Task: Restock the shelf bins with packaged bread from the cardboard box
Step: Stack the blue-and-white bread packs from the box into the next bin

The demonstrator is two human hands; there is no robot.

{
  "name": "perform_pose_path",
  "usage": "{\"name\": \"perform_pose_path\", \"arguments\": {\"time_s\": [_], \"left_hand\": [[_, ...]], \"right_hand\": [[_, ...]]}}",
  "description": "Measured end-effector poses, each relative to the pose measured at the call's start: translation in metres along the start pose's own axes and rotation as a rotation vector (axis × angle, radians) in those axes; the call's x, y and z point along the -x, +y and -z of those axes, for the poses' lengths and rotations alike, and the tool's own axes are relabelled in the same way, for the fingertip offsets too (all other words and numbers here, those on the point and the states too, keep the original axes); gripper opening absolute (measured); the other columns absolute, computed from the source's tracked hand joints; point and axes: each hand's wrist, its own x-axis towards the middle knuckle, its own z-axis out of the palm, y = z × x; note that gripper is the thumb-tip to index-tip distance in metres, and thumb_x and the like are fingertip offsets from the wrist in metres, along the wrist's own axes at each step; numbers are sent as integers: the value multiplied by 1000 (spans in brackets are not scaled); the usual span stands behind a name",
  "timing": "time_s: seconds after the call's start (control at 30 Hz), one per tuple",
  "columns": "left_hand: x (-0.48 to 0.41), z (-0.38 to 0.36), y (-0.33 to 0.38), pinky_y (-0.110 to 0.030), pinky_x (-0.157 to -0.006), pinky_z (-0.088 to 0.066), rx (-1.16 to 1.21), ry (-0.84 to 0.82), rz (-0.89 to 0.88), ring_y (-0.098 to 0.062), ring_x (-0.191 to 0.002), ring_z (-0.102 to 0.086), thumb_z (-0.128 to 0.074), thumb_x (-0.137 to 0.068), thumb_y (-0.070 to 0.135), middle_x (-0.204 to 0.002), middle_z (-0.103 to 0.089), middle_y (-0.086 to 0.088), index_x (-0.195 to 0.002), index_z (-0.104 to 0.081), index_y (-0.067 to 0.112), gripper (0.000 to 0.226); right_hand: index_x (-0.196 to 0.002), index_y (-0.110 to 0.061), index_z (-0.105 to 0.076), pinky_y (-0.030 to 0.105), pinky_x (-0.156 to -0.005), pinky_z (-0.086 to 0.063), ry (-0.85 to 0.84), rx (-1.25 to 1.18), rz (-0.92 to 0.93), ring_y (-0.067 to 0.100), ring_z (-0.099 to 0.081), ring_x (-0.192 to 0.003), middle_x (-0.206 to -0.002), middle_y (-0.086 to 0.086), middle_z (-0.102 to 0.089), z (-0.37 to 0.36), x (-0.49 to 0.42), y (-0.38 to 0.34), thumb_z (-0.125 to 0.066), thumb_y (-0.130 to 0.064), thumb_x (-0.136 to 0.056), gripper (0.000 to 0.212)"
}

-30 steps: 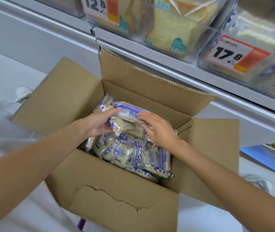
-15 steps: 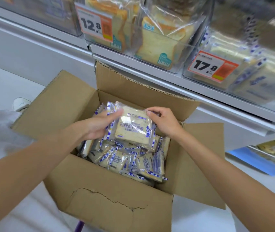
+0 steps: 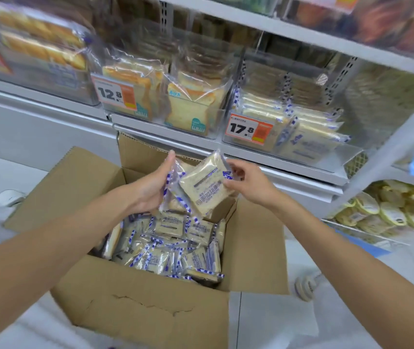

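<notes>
**Packet in hand, shelf bin next**

Both hands are clamped on one bread packet (image 3: 205,190), held above the far end of the open cardboard box (image 3: 150,311). The left hand (image 3: 150,190) grips its left edge and the right hand (image 3: 248,187) pinches its right corner. Matching packets fill the box below. The pick step looks done. Next, the packet probably needs carrying up and right to the partly stocked shelf bin (image 3: 347,153) tagged 17.8, to be laid on the stack.

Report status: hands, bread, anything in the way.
Left hand grips bread packs, right hand pinches their edge. Packs held above cardboard box, not yet binned. Path to 17.8 bin looks open.
</notes>
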Motion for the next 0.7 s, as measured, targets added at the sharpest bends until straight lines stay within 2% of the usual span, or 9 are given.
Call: {"name": "perform_pose_path", "arguments": {"time_s": [0.07, 0.17, 0.27, 0.37, 0.4, 0.47, 0.57, 0.63, 0.7], "left_hand": [[9, -10, 8, -53, -111, -35, -28, -67, 12, -20, -131, -48, -52, -67, 86, -143, -52, 0, -145, -40, 38, 92], [21, -32, 17, -38, -91, -55, -112, -90, -57, -12, -109, -66, -55, -92, 48, -115, -71, 3, -127, -59, 20, 45], [25, -39, 22, -32, -73, -58, -59, -4, -126, -20, -90, -70, -65, -91, 15, -102, -72, -9, -124, -58, 8, 34], [27, -43, 29, -21, -47, -48, 28, 97, -171, -11, -61, -64, -61, -86, -9, -80, -66, -7, -111, -57, 7, 30], [28, -46, 32, -21, -45, -46, 26, 104, -166, -11, -57, -62, -60, -85, -12, -78, -64, -7, -110, -55, 8, 32], [28, -49, 36, -23, -47, -45, 16, 120, -153, -12, -59, -59, -61, -83, -13, -79, -62, -7, -113, -50, 7, 38], [29, -45, 42, -23, -50, -51, 118, 127, -206, -12, -56, -63, -56, -85, -16, -73, -70, -6, -98, -54, 5, 25], [31, -47, 45, -26, -60, -57, 151, 71, -215, -15, -66, -68, -53, -86, -17, -81, -73, -8, -96, -57, 9, 28], [33, -56, 47, -29, -67, -59, 47, -18, -193, -21, -86, -70, -60, -86, -9, -97, -73, -11, -107, -57, 12, 30]], "right_hand": [[-129, -26, -60, 38, -90, -42, -43, 317, 175, 19, -55, -100, -106, 0, -59, 5, -4, -15, -65, -12, -88, 44], [-135, -28, -56, 48, -99, -39, 43, 520, 408, 27, -48, -116, -122, 8, -54, -7, -5, -36, -61, -2, -84, 57], [-149, -19, -31, 38, -114, -25, 265, 355, 201, 25, -25, -140, -152, 7, -28, -9, -2, -43, -72, -33, -85, 77], [-148, -11, -30, 19, -107, -18, 229, 182, 19, 20, -25, -141, -152, 5, -27, -9, 2, -43, -66, -47, -87, 79], [-148, -11, -30, 17, -110, -15, 192, 153, 49, 18, -23, -143, -155, 4, -25, -9, 4, -43, -62, -45, -91, 73], [-152, -15, -27, 30, -121, -11, 135, 87, 101, 12, -15, -147, -160, -1, -18, -5, 9, -40, -52, -43, -97, 67], [-154, -26, -23, 45, -121, -11, 90, 220, 40, 16, -6, -149, -162, -4, -9, 18, 10, -29, -56, -55, -90, 77], [-152, -29, -27, 44, -121, -12, 44, 296, 37, 19, -8, -149, -162, -2, -11, 26, 12, -24, -59, -60, -86, 79], [-151, -35, -26, 42, -121, -13, -13, 270, 93, 19, -7, -149, -162, -3, -10, 26, 14, -23, -59, -60, -86, 78]]}}
